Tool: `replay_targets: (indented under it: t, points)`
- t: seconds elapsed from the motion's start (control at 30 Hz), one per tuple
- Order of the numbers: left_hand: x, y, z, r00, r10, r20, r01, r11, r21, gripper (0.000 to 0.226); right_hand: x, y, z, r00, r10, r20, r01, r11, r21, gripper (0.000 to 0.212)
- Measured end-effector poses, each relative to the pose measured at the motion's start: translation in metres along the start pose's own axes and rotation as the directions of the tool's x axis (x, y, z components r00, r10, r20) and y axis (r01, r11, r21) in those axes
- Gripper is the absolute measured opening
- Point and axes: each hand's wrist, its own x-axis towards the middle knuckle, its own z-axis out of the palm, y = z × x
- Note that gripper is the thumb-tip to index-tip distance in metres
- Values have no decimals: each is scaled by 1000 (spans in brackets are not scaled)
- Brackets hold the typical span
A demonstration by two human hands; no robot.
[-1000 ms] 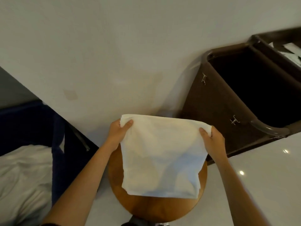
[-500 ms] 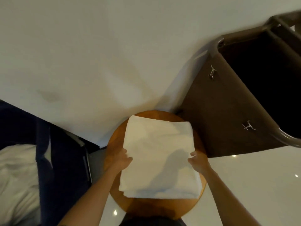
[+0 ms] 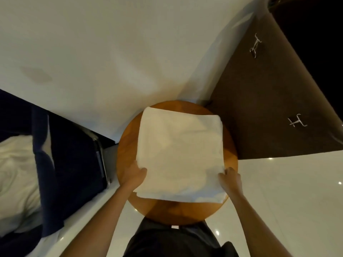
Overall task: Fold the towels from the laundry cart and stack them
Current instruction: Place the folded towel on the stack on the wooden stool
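White wall and pale floor around one round wooden table [image 3: 128, 145]; on its top one folded white towel [image 3: 180, 151], past its right rim one brown laundry cart [image 3: 259, 117] with two metal clips [image 3: 255, 45], past its left rim one blue bin [image 3: 70, 154] of white linen [image 3: 14, 173]. Two hands at the table's near side: left hand [image 3: 136, 175] gripping the towel's near-left edge; right hand [image 3: 231, 178] pinching its near-right corner, fingers curled. Towel flat, almost square, slightly longer near rim to far rim, fold toward the far rim.
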Motion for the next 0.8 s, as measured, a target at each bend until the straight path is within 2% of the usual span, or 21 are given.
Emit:
replay_targets:
  t: [0.1,0.17,0.2,0.27,0.33,0.4,0.43,0.5,0.6,0.67,0.73,0.8]
  points:
    - [-10,-10,9,998,-32,49,35,998,-54,52,-3,15,-1,998,27,61,-25,999,-30,13]
    - [-10,-12,13,994,-80,76,84,995,-55,53,-2,19,3,990,64,127,-52,994,-95,27]
    - [-9,-9,12,992,-100,72,104,993,-49,52,0,18,4,989,67,130,-50,990,-130,33]
    - [-3,0,8,993,-117,25,118,991,-63,57,6,10,6,999,17,39,-11,988,-157,43]
    - [8,7,5,993,-65,-97,57,995,-80,73,17,-1,10,988,-104,-113,92,990,-103,53]
    - [12,20,8,971,40,-235,-46,999,-18,78,29,-16,16,920,-335,-204,301,936,-180,54]
    - [11,27,14,958,94,-273,-86,995,41,74,36,-22,22,871,-456,-181,402,875,-270,53]
    - [10,37,32,959,117,-259,-78,985,157,68,48,-26,37,825,-561,-69,498,779,-381,58]
    - [16,24,61,968,121,-219,-68,970,233,71,53,-6,60,896,-443,5,409,823,-395,68]
    - [23,10,73,967,124,-221,-70,969,238,75,54,16,74,939,-342,-21,314,882,-353,73]
    - [29,6,79,966,106,-234,-64,982,180,84,54,23,83,965,-254,-60,231,939,-256,80]
    - [36,10,81,966,45,-256,-46,999,-1,92,58,22,89,980,-183,-83,169,974,-153,87]
